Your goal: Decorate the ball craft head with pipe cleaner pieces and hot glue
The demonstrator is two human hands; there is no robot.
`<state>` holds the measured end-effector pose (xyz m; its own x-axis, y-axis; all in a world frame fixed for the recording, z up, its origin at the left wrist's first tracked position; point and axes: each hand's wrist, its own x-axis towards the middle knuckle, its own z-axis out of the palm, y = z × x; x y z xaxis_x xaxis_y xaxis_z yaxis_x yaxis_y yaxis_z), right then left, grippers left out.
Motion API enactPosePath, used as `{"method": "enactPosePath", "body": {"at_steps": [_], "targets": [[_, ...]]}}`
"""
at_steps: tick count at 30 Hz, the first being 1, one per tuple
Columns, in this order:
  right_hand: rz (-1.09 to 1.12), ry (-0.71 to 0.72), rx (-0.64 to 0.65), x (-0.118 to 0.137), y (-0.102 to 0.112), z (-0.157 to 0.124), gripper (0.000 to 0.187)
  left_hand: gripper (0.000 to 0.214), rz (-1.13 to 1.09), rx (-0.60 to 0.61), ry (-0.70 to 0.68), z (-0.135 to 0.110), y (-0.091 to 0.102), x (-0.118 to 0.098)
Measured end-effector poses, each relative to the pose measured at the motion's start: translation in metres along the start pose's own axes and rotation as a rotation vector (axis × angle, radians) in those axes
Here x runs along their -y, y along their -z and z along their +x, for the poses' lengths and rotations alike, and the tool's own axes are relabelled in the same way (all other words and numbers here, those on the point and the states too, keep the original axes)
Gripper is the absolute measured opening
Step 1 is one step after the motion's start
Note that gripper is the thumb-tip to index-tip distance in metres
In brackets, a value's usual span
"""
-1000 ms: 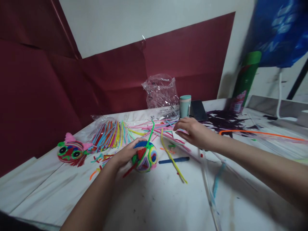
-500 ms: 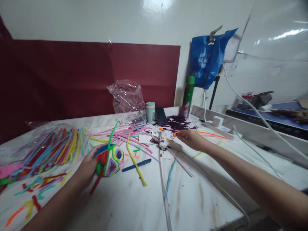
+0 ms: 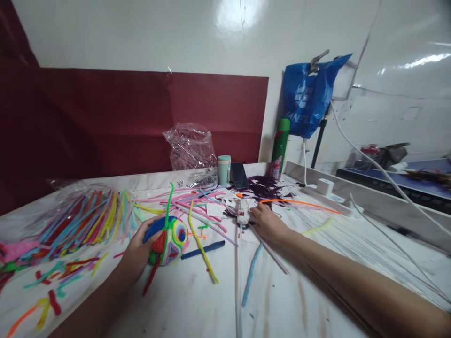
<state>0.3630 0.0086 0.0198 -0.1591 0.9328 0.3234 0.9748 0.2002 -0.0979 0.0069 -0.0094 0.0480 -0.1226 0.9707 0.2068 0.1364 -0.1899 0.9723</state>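
My left hand (image 3: 139, 249) is closed around a rounded piece covered in coloured pipe cleaners (image 3: 172, 241), with ring and triangle patterns. A green pipe cleaner sticks up from it and a red one hangs below. My right hand (image 3: 269, 223) lies low over the table, its fingers curled at the handle side of a white hot glue gun (image 3: 243, 211); the hand covers the handle. Just behind those fingers an orange pipe cleaner (image 3: 299, 202) stretches to the right. Between the hands lie a yellow pipe cleaner (image 3: 202, 244) and a dark blue pen-like tool (image 3: 204, 249).
Bundled pipe cleaners (image 3: 88, 216) and short offcuts (image 3: 52, 300) lie at the left. Along the back stand a clear plastic bag (image 3: 192, 150), a mint cup (image 3: 223, 170), a phone (image 3: 239, 175) and a green can (image 3: 281, 143). Clear sticks (image 3: 352, 249) and a power strip (image 3: 331, 199) are right.
My right hand has moved down and left from beside the orange pipe cleaner's end to the glue gun's handle. The left hand still holds the pipe-cleaner piece. The view has tilted up slightly.
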Motion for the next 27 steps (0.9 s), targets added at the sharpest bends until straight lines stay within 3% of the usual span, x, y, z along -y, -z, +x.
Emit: {"method": "enactPosePath", "body": {"at_steps": [3,6,12,14,21,23,27], "targets": [[0.127,-0.055,-0.127,-0.007,0.001,-0.001,0.030,0.057,-0.012,0.059,0.006,0.004,0.003,0.009],[0.268,-0.118,-0.193,-0.011,0.009,0.003,0.028,0.054,0.008,0.022,0.012,0.007,0.004,0.015],[1.069,-0.355,-0.090,-0.001,0.020,0.013,0.015,0.055,0.008,0.001,-0.023,0.006,0.001,0.012],[1.244,-0.430,-0.080,0.002,0.019,0.016,0.014,0.052,0.026,-0.006,-0.029,0.004,0.001,0.010],[1.370,-0.552,-0.250,0.008,0.033,0.023,0.024,0.054,-0.009,0.001,-0.011,0.003,0.000,0.009],[1.372,-0.527,-0.282,0.013,0.039,0.023,0.023,0.055,-0.006,-0.005,-0.011,0.003,0.000,0.008],[1.372,-0.367,-0.168,0.031,0.048,0.022,0.022,0.053,-0.001,0.008,-0.003,0.001,0.000,0.006]]}}
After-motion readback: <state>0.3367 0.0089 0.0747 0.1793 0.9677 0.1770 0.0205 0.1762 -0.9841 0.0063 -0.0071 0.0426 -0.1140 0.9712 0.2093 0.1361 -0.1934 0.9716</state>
